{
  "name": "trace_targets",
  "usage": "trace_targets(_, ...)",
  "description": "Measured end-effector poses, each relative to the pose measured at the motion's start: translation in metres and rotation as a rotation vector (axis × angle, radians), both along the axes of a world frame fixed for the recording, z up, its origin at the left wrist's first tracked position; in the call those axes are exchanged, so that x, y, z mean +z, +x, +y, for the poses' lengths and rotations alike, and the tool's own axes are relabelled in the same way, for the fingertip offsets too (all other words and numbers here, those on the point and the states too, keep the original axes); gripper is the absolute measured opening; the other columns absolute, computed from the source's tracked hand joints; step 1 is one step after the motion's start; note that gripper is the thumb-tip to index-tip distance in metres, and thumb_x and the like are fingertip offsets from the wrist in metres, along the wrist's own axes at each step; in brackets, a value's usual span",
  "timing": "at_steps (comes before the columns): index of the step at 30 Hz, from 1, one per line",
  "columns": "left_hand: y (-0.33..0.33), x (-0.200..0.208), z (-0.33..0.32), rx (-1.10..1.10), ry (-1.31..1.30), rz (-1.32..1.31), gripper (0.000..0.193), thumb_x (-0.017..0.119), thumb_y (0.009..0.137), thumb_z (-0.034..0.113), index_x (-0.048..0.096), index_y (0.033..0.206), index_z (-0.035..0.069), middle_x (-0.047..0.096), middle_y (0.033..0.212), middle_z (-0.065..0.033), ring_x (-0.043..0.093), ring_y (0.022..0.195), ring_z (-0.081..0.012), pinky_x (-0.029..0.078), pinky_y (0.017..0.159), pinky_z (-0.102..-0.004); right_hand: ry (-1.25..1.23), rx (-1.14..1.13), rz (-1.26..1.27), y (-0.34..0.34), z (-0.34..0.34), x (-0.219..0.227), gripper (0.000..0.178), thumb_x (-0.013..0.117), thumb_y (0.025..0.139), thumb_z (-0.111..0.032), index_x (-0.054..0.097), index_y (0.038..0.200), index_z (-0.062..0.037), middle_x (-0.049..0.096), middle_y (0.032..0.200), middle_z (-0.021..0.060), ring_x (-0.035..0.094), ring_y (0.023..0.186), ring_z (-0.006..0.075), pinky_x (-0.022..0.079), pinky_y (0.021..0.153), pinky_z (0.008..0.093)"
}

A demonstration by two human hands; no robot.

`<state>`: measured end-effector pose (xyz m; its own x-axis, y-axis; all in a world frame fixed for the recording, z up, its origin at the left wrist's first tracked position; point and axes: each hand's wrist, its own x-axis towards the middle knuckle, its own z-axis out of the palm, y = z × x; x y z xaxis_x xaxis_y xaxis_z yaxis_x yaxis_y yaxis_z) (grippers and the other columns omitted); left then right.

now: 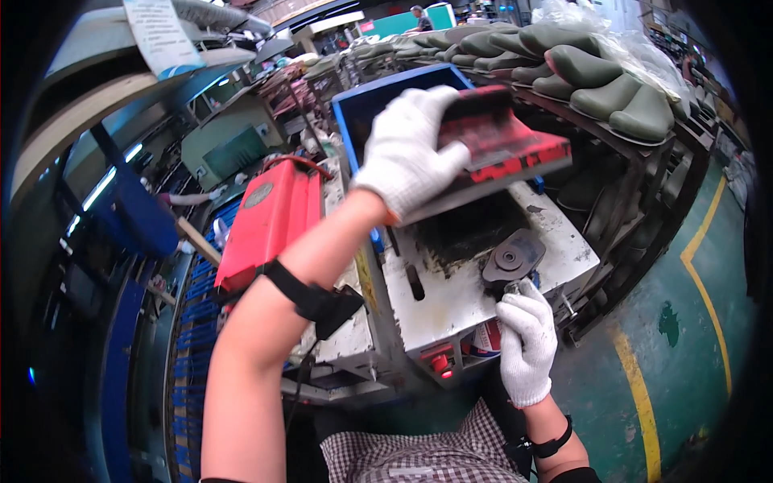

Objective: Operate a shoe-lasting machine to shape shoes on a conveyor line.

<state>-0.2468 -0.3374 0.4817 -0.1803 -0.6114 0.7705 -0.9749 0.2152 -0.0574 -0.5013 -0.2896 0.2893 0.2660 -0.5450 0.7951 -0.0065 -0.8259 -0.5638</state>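
My left hand (411,153), in a white knitted glove, is at the left side of a worn red metal cover (515,145) with chipped paint. Its fingers and thumb are bent around the cover's edge, and the cover stands tilted above a scuffed white machine top (439,306). Below it shows a dark, stained patch (467,233). My right hand (527,346), gloved too, is at the front right of the machine top. Its fingertips are closed at the near end of a flat grey piece (515,253) with a round ringed hub; the exact grip is partly hidden.
A blue bin (346,121) stands behind the cover. To the left is another red machine cover (270,209). Several olive-green boots (604,88) lie on a rack at the right. A red switch (440,364) sits on the machine's front. Yellow lines (636,402) cross the green floor.
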Motion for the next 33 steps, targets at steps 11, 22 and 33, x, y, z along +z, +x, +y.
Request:
trace_targets(11,-0.025,-0.096,0.012,0.049,-0.101,-0.048,0.072,0.070,0.071,0.008,0.051,0.141,0.010,0.056,0.125,-0.0178,0.051,0.126,-0.0414,0.040,0.106,-0.0533,-0.063,-0.005,0.024,0.006,-0.005,-0.007,0.041,0.064,0.076,0.014,0.071,0.109,-0.0090,0.069,0.116,0.0142,0.060,0.126,0.0453,0.048,0.108,0.0506)
trace_targets(22,-0.032,-0.125,0.013,-0.006,-0.070,-0.024,0.081,0.061,0.064,-0.005,0.049,0.142,0.008,0.053,0.124,-0.0177,0.048,0.129,-0.0424,0.036,0.108,-0.0576,-0.066,-0.085,-0.032,0.030,0.014,-0.018,0.039,0.067,0.075,0.008,0.073,0.107,-0.0137,0.066,0.121,0.0098,0.053,0.134,0.0430,0.044,0.112,0.0505)
trace_targets(33,-0.031,-0.156,0.011,-0.014,-0.070,0.003,0.080,0.065,0.066,0.002,0.048,0.144,0.010,0.053,0.126,-0.0159,0.048,0.132,-0.0400,0.033,0.112,-0.0613,-0.230,-0.389,-0.071,-0.032,-0.113,-0.037,0.030,0.062,0.089,0.003,0.068,0.118,-0.0037,0.069,0.113,0.0140,0.067,0.110,0.0356,0.052,0.096,0.0440)
